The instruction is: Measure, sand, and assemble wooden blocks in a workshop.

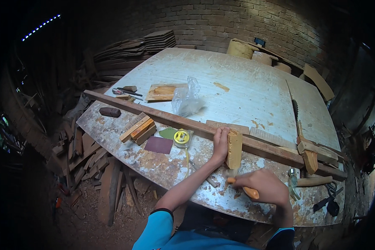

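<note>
My left hand (219, 147) grips a pale wooden block (234, 149) against a long brown wooden beam (175, 123) lying across the worktable (237, 83). My right hand (263, 186) is closed round an orange-handled tool (250, 192) just below the block's near end; its working end is blurred, perhaps a blade. A yellow tape measure (181, 137) with its tape out lies left of my left hand, near a maroon sheet (158, 145) and a green sheet (168, 132). A thin metal rod (210, 181) lies between my forearms. A hammer (310, 182) rests right of my right hand.
Stacked wood pieces (138, 128) lie left, beside a dark cylinder (109, 111). Behind are a plastic bag (185, 100), a board (158, 91) and small tools (127, 91). A saw (296, 108), clippers (331, 191) and offcuts (321, 152) are at right. Scrap wood (87, 162) heaps beside the table.
</note>
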### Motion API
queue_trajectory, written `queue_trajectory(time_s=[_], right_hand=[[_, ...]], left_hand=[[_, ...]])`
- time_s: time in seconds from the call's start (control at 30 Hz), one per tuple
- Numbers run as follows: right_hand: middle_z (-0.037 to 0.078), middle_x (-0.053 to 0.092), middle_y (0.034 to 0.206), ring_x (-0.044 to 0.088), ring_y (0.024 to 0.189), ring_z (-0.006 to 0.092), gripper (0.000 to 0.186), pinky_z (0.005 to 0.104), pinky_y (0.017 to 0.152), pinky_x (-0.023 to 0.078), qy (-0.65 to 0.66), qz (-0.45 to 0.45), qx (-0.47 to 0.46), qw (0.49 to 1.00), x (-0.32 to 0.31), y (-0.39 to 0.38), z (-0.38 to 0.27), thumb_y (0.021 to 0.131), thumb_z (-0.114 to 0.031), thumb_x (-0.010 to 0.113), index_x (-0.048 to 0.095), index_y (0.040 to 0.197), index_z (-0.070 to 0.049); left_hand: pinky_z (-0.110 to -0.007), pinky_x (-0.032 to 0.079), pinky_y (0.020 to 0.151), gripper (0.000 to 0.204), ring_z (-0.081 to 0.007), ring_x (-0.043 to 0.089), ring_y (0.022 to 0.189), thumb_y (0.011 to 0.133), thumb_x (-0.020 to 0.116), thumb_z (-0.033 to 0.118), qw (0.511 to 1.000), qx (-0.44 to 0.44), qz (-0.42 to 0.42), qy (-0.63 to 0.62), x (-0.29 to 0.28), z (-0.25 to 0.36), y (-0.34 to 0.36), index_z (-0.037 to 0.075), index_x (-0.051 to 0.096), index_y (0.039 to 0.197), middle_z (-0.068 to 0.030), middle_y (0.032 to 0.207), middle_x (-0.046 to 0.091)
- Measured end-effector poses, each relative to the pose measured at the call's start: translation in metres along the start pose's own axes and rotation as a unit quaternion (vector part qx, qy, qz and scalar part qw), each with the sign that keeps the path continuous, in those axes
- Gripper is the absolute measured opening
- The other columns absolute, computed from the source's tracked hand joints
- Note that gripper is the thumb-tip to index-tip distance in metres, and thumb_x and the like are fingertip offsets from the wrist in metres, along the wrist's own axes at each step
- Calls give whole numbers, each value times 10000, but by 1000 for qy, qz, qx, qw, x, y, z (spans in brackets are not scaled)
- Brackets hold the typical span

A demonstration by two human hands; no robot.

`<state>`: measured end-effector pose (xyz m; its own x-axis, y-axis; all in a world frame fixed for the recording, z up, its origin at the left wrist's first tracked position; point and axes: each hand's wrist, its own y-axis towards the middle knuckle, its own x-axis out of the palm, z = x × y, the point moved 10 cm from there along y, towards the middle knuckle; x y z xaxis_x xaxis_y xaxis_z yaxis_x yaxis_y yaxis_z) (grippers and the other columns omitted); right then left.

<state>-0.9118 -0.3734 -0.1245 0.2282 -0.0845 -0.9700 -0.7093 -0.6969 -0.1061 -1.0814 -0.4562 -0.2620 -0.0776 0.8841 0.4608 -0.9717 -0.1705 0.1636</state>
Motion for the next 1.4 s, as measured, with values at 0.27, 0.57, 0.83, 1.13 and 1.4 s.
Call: queue_trajectory(time_s=[0.27,0.57,0.83,1.13,1.4], right_hand=[[26,645,1044,670,810,227,208,378,621,536,-29,104,-63,992,-8,4,-8,745,-80,596,632,948,-112],[85,682,998,664,856,294,246,352,755,531,50,186,-44,980,-42,-8,5,687,-62,647,653,932,-83],[92,691,954,671,834,275,176,370,734,531,82,311,-72,944,-66,-19,23,771,-113,670,660,936,-54],[143,677,926,670,824,282,153,323,722,531,184,359,-18,915,-70,-23,44,778,-41,703,618,901,-11],[68,654,791,658,749,123,97,229,659,527,370,353,167,843,-65,-41,119,845,-73,644,620,883,12]], left_hand=[[-319,503,732,275,-175,590,910,939,432,308,999,-41,1,-11,-9,-12,9,52,511,1003,-93,893,561],[-249,421,794,332,-99,511,865,968,471,362,1000,-24,10,-10,-3,-6,0,39,538,1002,-29,883,546],[-246,432,788,324,-108,523,865,887,635,303,997,-46,-52,-18,27,14,-23,29,494,988,-62,926,561],[-262,424,801,250,-123,510,885,918,593,207,984,95,-105,104,37,9,-30,33,459,1038,-53,944,528],[-314,476,816,373,-163,594,909,841,666,258,957,111,-204,174,57,21,-41,20,499,1074,-119,985,614]])
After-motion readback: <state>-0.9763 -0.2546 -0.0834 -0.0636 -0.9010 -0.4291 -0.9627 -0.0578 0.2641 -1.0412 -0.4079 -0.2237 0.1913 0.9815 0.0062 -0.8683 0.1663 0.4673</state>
